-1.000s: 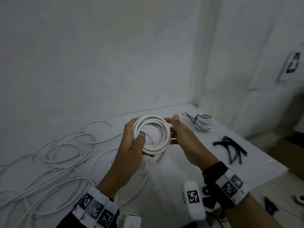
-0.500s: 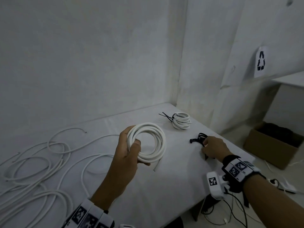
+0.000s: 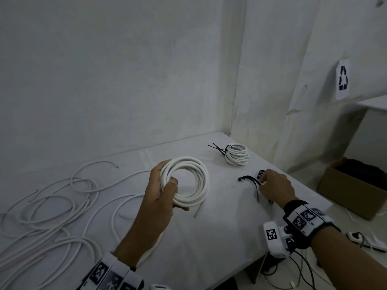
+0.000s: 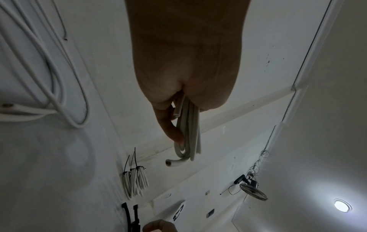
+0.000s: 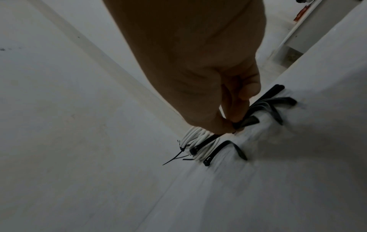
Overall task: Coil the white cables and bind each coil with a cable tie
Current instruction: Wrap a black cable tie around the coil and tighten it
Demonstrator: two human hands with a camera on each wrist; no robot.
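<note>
My left hand grips a white cable coil upright above the table, thumb across its left side; a loose end hangs below. The left wrist view shows the same coil edge-on in my fingers. My right hand is down on the table at the right, pinching a black cable tie out of a small pile of ties. In the right wrist view thumb and finger close on one black cable tie. A finished, tied coil lies at the far right corner.
Several loose white cables sprawl over the left of the white table. Walls close the back and right. A cardboard box stands on the floor to the right, past the table edge.
My right hand left the coil, swung right and came down on the black ties. The left hand keeps holding the coil alone. My head turned right.
</note>
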